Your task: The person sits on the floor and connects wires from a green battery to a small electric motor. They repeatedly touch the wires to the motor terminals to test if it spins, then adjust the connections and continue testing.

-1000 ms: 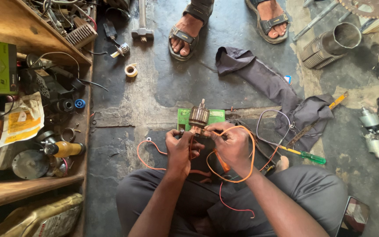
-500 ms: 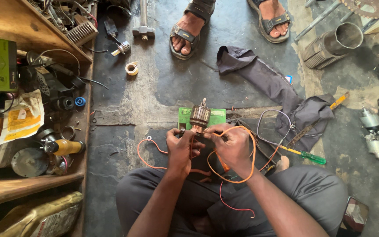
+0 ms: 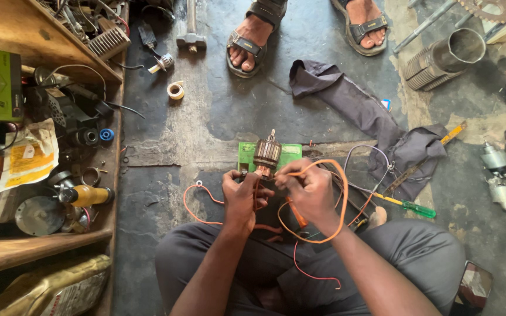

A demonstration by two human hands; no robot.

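Observation:
A copper-wound motor armature [image 3: 267, 154] stands upright just above my hands, over a green box [image 3: 247, 157] on the floor. My left hand [image 3: 241, 196] is closed low on the armature's shaft end. My right hand [image 3: 308, 192] pinches an orange wire [image 3: 335, 172] next to the armature; the wire loops out to the right and back under my wrists. More orange wire [image 3: 197, 205] trails to the left across the floor. I sit cross-legged in grey trousers.
Another person's sandalled feet [image 3: 247, 38] stand at the top. A dark cloth [image 3: 358, 111], a green-handled screwdriver [image 3: 408, 206], a tape roll [image 3: 175, 90] and a hammer [image 3: 191, 26] lie on the stone floor. Wooden shelves [image 3: 36, 41] of parts line the left; motor housings [image 3: 446, 55] sit at the right.

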